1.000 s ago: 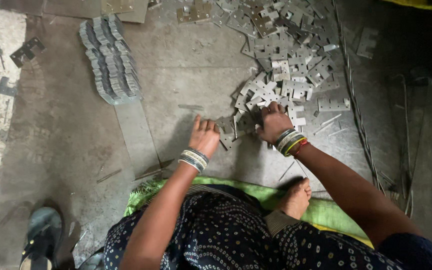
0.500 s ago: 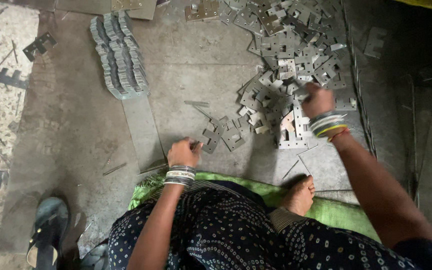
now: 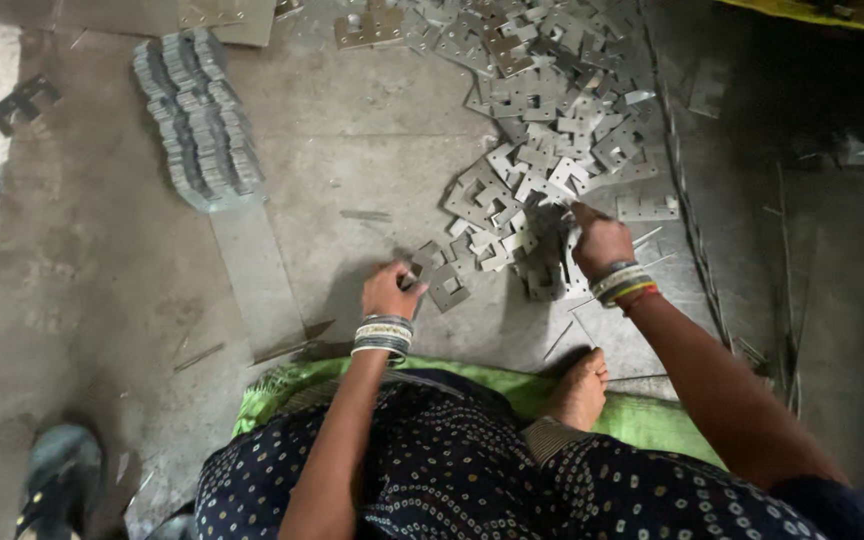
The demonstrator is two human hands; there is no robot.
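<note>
Bare concrete floor (image 3: 352, 160), seen from the head camera, and gathering looks underway: left hand (image 3: 389, 290) pinches one loose metal plate (image 3: 430, 262), right hand (image 3: 600, 240) clutches a bundle of plates (image 3: 549, 262) beside the heap (image 3: 542, 90). Next call, I'd judge: squaring edges neatly.

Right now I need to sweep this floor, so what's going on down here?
A person sits on a green mat on the floor, sorting small flat metal plates. The left hand rests on a plate beside a few loose ones. The right hand grips a bunch of plates at the edge of a big loose pile. A neat stacked row lies off to the left, at the end of a flat strip.
</note>
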